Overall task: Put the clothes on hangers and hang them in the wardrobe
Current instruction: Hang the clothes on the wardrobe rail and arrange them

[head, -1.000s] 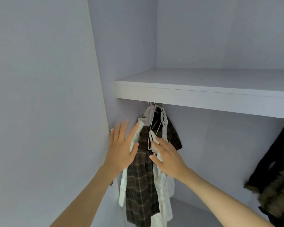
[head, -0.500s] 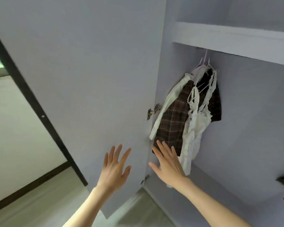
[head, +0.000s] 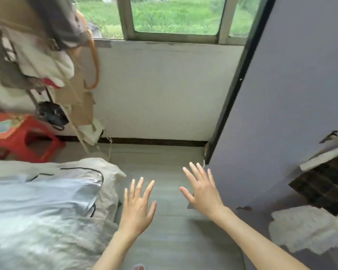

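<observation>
Grey floor (head: 164, 156) lies under both empty, spread-fingered hands, left (head: 138, 208) and right (head: 202, 191), while the soft, light clothes (head: 37, 201) heaped on the bed want gathering at the shoulders.

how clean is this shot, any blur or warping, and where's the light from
Head view: daylight comes through the window; the hanging clothes at upper left are smeared by motion blur, and so is the bed. Both hands, left hand and right hand, look fairly sharp. The wardrobe door leans with wide-angle distortion, with ragged patches at right.
</observation>
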A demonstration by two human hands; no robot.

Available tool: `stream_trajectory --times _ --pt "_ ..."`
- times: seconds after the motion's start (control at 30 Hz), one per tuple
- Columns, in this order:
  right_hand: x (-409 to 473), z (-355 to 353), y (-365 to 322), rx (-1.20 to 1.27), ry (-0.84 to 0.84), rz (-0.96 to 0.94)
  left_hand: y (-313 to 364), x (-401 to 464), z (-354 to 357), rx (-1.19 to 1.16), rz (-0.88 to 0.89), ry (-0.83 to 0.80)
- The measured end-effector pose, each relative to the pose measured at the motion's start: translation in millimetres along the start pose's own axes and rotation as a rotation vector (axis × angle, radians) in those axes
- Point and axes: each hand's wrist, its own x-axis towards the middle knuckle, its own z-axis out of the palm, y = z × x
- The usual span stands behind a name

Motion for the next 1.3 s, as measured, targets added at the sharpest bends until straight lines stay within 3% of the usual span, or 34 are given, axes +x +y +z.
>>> stream_trajectory --times 0.2,0.5,0.67,0.8,1.1,1.3 --pt "43 43 -137 -0.015 -0.032 -0.280 -123 -66 -39 -0.048 -0.358 0.077" --pt "83 114 -340 0.029 -0.203 -0.574 -308 -180 -98 -0.043 -0.745 0.158" --pt "92 153 -426 0.054 -0.256 -0.767 -345 -244 -102 -0.119 -0.951 0.215" --pt "111 179 -485 -0.018 -0.351 -0.894 -370 -282 -92 -0.186 -1.156 0.100" --pt "188 244 -620 -0.065 -0.472 -1.051 -469 -289 -95 -0.310 -1.418 0.206" --pt "233 288 -721 -0.116 -0.509 -1.177 -527 -294 -93 -0.418 -1.576 0.147"
